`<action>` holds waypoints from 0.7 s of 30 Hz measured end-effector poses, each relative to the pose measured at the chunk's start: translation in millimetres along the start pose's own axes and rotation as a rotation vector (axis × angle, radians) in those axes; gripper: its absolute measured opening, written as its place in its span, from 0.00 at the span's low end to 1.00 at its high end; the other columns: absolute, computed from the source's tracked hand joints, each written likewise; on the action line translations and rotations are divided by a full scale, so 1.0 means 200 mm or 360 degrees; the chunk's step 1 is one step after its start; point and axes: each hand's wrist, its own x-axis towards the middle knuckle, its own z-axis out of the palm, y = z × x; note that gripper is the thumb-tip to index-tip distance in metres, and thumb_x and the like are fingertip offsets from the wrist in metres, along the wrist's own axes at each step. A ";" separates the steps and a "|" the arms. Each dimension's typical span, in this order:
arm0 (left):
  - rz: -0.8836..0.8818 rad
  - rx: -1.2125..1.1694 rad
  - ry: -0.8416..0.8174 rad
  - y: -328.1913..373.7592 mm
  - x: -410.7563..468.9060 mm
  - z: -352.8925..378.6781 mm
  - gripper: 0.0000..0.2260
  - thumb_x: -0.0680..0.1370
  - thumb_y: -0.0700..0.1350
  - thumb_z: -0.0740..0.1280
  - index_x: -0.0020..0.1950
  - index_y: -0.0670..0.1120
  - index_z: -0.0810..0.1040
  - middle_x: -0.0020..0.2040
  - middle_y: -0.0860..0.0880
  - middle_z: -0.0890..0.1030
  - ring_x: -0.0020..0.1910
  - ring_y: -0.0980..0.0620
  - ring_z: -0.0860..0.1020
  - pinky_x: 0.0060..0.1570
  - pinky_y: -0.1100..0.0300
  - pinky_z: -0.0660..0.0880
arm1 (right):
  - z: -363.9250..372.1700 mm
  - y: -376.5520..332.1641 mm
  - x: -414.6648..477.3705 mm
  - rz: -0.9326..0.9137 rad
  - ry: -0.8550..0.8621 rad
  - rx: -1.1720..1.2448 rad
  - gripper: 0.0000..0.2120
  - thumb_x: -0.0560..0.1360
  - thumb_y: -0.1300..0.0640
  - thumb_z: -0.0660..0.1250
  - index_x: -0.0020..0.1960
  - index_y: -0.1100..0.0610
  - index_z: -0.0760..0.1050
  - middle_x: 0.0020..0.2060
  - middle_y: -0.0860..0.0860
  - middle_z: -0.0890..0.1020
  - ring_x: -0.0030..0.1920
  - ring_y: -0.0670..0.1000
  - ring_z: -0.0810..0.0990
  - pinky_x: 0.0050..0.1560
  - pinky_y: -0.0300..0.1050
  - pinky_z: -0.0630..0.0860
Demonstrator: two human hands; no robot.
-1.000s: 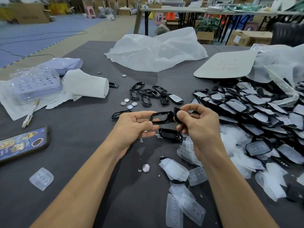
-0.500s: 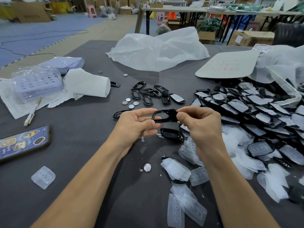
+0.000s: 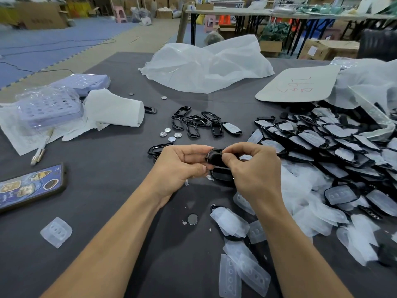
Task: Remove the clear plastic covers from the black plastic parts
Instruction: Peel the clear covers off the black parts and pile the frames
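**A grip that could slip or snap**

The left hand (image 3: 182,166) and right hand (image 3: 255,172) are pinching one black part (image 3: 214,157) between curled fingers (image 3: 238,147), just above the bench (image 3: 107,186) (whether a cover is on it, I cannot tell). Twisting too hard is risking a cracked frame. A slipping pinch is risking the part falling into the pile (image 3: 322,145) of covered ones.

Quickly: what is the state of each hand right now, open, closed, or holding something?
Left hand: holds the black part at one end.
Right hand: pinches the other end of the same black part.
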 end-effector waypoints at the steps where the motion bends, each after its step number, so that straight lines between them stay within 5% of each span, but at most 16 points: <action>1: 0.0015 0.0010 -0.0003 0.00 0.00 0.00 0.20 0.74 0.21 0.67 0.61 0.37 0.83 0.52 0.38 0.87 0.48 0.47 0.87 0.47 0.62 0.81 | 0.00 0.00 0.00 0.0001 0.0006 -0.0009 0.07 0.71 0.57 0.77 0.37 0.46 0.85 0.32 0.38 0.84 0.39 0.42 0.82 0.40 0.34 0.77; 5: 0.0044 0.0023 0.0027 0.02 -0.02 0.01 0.17 0.74 0.26 0.71 0.52 0.46 0.87 0.48 0.42 0.88 0.44 0.51 0.87 0.44 0.62 0.82 | 0.01 -0.02 0.00 0.0018 0.0059 0.0012 0.09 0.71 0.57 0.77 0.36 0.45 0.85 0.32 0.37 0.83 0.38 0.41 0.82 0.38 0.31 0.76; 9: 0.0010 -0.0001 0.0123 0.02 -0.03 0.05 0.14 0.75 0.30 0.73 0.45 0.49 0.89 0.44 0.44 0.88 0.41 0.53 0.87 0.40 0.64 0.81 | 0.02 -0.03 -0.02 0.0043 0.0073 0.0030 0.07 0.70 0.57 0.79 0.36 0.46 0.86 0.32 0.38 0.84 0.36 0.42 0.83 0.41 0.40 0.81; 17: 0.0034 -0.0019 0.0506 0.03 -0.02 0.08 0.08 0.74 0.30 0.74 0.41 0.42 0.87 0.34 0.43 0.86 0.28 0.53 0.82 0.31 0.65 0.78 | 0.07 -0.04 -0.06 -0.0124 0.0181 0.0018 0.06 0.69 0.56 0.81 0.39 0.48 0.86 0.34 0.35 0.83 0.36 0.38 0.82 0.39 0.34 0.78; 21: 0.0136 -0.0083 0.0546 0.04 -0.03 0.10 0.12 0.73 0.27 0.73 0.36 0.43 0.87 0.32 0.43 0.85 0.25 0.52 0.79 0.30 0.64 0.77 | 0.08 -0.03 -0.04 0.0080 0.0096 0.0248 0.07 0.69 0.58 0.80 0.39 0.48 0.86 0.33 0.40 0.85 0.36 0.43 0.85 0.42 0.45 0.83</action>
